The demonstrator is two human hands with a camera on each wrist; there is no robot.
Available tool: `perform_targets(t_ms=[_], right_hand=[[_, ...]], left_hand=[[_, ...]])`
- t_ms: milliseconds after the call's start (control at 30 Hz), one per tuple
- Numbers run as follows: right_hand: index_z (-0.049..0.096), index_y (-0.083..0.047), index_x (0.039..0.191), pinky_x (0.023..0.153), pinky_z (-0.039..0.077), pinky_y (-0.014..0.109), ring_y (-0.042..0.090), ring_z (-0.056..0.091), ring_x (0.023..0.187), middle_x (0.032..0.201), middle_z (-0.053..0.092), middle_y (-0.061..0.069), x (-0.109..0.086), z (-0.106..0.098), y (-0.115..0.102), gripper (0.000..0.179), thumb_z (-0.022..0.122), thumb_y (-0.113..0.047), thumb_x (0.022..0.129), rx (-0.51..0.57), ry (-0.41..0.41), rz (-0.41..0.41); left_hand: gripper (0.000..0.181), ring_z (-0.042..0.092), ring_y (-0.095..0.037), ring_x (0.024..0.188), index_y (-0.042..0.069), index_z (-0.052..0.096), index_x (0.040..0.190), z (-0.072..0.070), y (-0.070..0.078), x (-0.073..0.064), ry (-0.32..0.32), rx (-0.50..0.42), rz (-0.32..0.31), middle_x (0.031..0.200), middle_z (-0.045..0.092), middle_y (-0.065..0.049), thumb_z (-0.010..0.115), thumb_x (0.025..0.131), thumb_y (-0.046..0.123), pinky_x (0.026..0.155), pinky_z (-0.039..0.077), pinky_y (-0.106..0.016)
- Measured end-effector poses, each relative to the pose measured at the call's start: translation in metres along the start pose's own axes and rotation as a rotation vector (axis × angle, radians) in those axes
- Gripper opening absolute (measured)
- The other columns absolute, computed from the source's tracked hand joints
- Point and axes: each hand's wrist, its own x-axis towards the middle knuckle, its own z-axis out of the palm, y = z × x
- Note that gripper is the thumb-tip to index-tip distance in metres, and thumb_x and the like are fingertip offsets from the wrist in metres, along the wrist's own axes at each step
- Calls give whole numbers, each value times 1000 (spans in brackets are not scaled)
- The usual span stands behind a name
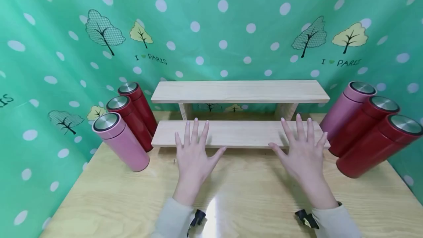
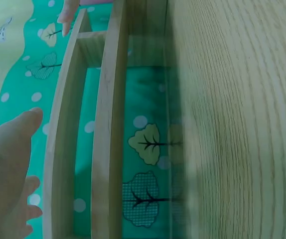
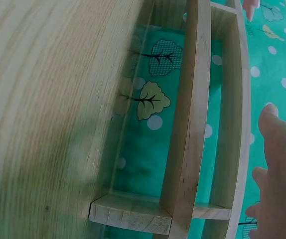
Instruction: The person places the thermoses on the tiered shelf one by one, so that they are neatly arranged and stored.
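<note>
A pale wooden two-tier shelf (image 1: pixel 240 92) stands at the back of the table. My left hand (image 1: pixel 195 159) has its fingers spread over the front edge of the lower board (image 1: pixel 238 132), left of the middle. To the right of it, my right hand (image 1: pixel 304 157) is spread the same way, fingertips overlapping that board in the head view. Neither hand holds anything. Each wrist view shows the shelf's boards edge-on, with the left thumb (image 2: pixel 26 122) and the right thumb (image 3: pixel 272 119) beside them.
Left of the shelf stand a pink bottle (image 1: pixel 123 144) and two red bottles (image 1: pixel 130 120). On its right are another pink bottle (image 1: pixel 345 105) and two more red ones (image 1: pixel 376 148). A green dotted curtain (image 1: pixel 211 32) hangs behind the wooden table (image 1: pixel 251 194).
</note>
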Motion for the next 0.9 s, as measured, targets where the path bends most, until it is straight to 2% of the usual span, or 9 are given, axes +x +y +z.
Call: perform_targets(t_ms=[133, 267, 367, 567, 733, 900], right_hand=[[19, -26, 160, 107, -18, 68, 41, -9, 149, 165, 3, 16, 3, -3, 1, 85, 53, -64, 92, 6, 6, 2], [21, -25, 159, 106, -18, 69, 41, -9, 148, 164, 5, 18, 0, -4, 1, 85, 53, -64, 92, 15, -10, 10], [22, -25, 159, 107, -17, 69, 41, -8, 149, 164, 7, 19, -3, -2, 1, 85, 54, -64, 91, 19, -7, 11], [22, -25, 159, 107, -16, 69, 40, -7, 149, 164, 8, 18, -5, 1, 1, 84, 54, -64, 92, 21, 7, 2], [21, -25, 159, 107, -17, 69, 40, -8, 149, 164, 6, 17, -4, 2, 0, 84, 54, -63, 92, 27, 7, 1], [21, -25, 159, 108, -16, 68, 40, -7, 149, 164, 5, 17, -4, 4, -1, 83, 54, -62, 93, 38, 0, 7]], left_hand=[[92, -16, -25, 149, 30, 14, 160, 0, -2, 4, 16, 3, -5, 166, 3, -4, 27, 87, 84, 117, 0, -60], [92, -18, -25, 149, 30, 11, 160, 0, -6, 2, -20, 6, -27, 166, 0, -5, 27, 87, 84, 117, 0, -59], [93, -13, -27, 150, 30, 9, 160, 1, -10, -1, -32, 8, -42, 166, 0, -5, 28, 87, 84, 117, 1, -59], [93, 2, -31, 151, 28, 13, 160, 4, -18, -2, -5, -6, -55, 166, 7, -8, 32, 87, 82, 117, 5, -60], [93, 2, -31, 151, 29, 12, 160, 7, -28, 2, -19, -7, -68, 166, 9, -8, 33, 87, 82, 117, 6, -61], [92, 0, -30, 151, 30, 12, 160, 11, -40, 8, -27, -60, -52, 166, 10, -7, 35, 87, 82, 117, 4, -61]])
